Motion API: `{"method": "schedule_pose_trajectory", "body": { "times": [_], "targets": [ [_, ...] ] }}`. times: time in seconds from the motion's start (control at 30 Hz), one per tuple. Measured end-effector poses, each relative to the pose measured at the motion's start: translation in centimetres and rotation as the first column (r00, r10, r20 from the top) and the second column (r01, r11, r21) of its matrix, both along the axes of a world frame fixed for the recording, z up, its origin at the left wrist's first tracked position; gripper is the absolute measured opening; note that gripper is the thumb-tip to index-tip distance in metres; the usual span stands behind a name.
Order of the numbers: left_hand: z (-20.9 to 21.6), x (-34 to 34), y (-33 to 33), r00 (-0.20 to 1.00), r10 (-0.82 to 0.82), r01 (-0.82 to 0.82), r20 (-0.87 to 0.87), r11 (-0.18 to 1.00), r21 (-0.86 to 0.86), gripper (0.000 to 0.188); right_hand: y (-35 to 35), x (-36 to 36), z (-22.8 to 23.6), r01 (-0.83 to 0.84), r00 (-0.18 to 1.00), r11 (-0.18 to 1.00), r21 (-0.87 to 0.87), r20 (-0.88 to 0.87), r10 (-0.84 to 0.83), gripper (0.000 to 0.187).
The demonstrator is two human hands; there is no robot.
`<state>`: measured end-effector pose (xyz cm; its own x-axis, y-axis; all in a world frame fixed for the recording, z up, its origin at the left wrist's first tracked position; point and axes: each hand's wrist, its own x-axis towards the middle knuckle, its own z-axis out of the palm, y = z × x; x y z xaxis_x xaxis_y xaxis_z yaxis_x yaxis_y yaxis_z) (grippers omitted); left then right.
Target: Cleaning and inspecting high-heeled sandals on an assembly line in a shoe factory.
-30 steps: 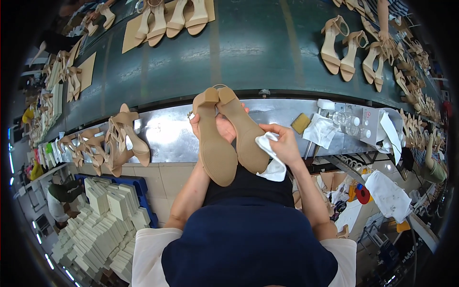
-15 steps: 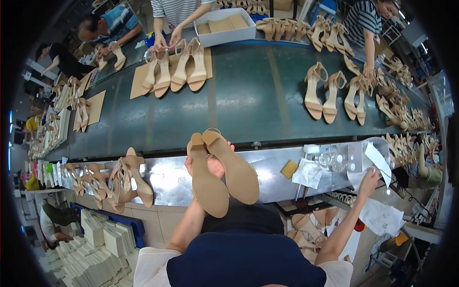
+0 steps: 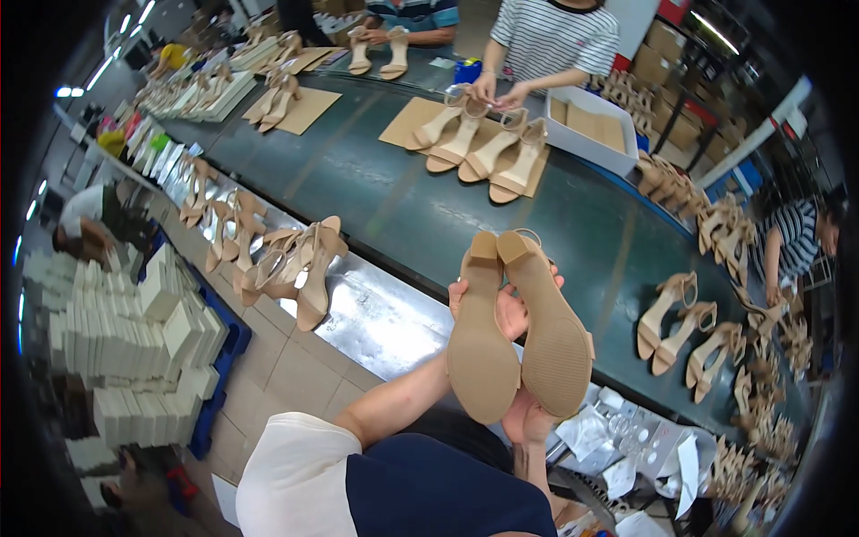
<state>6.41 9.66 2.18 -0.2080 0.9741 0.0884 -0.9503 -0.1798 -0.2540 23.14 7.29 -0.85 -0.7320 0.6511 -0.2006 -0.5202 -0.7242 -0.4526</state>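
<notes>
A pair of beige block-heeled sandals is held up in front of me, soles facing me and heels upward: the left sandal (image 3: 484,358) and the right sandal (image 3: 555,349). My left hand (image 3: 512,313) is closed round both from behind, near the heels, its thumb at the outer left edge. At the toe end, my right hand (image 3: 530,421) has its palm up against the soles' lower edges. Its fingers go behind the right sandal and are partly hidden.
A green conveyor belt (image 3: 403,197) carries sandals on cardboard (image 3: 407,121). Nearer, a metal ledge (image 3: 380,322) bears more sandals (image 3: 313,277) at left and bottles with white cloths (image 3: 586,434) at right. Boxes lie stacked (image 3: 143,358) lower left. A co-worker in stripes (image 3: 555,40) handles straps opposite.
My right hand has come from the tray at the right to the sandals' toes. The view has swung left, so the belt now slants. My left hand keeps hold of the pair.
</notes>
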Motion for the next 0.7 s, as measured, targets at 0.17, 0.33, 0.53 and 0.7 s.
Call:
{"method": "schedule_pose_trajectory", "body": {
  "times": [0.17,0.33,0.53,0.7],
  "targets": [
    [-3.7,-0.4,-1.8,0.993,0.114,-0.111,-0.038,0.991,0.072,0.093,0.1,-2.9,1.9,0.057,0.951,0.978,0.201,0.288,-0.115,0.050],
    [-8.4,-3.2,-4.9,0.974,0.205,-0.218,0.101,0.966,0.139,0.074,1.1,-9.3,1.5,0.020,0.917,0.913,0.407,0.356,-0.179,0.040],
    [-14.7,-7.9,-14.1,0.949,-0.277,0.201,-0.150,0.898,-0.391,0.055,7.0,-25.9,1.0,-0.567,0.804,0.568,0.597,0.550,0.225,0.030],
    [-12.8,-14.2,-19.6,0.771,-0.454,0.074,-0.447,0.760,-0.646,0.052,10.4,-38.2,1.7,-0.689,0.725,0.094,0.719,0.687,0.058,0.037]
  ]
}}
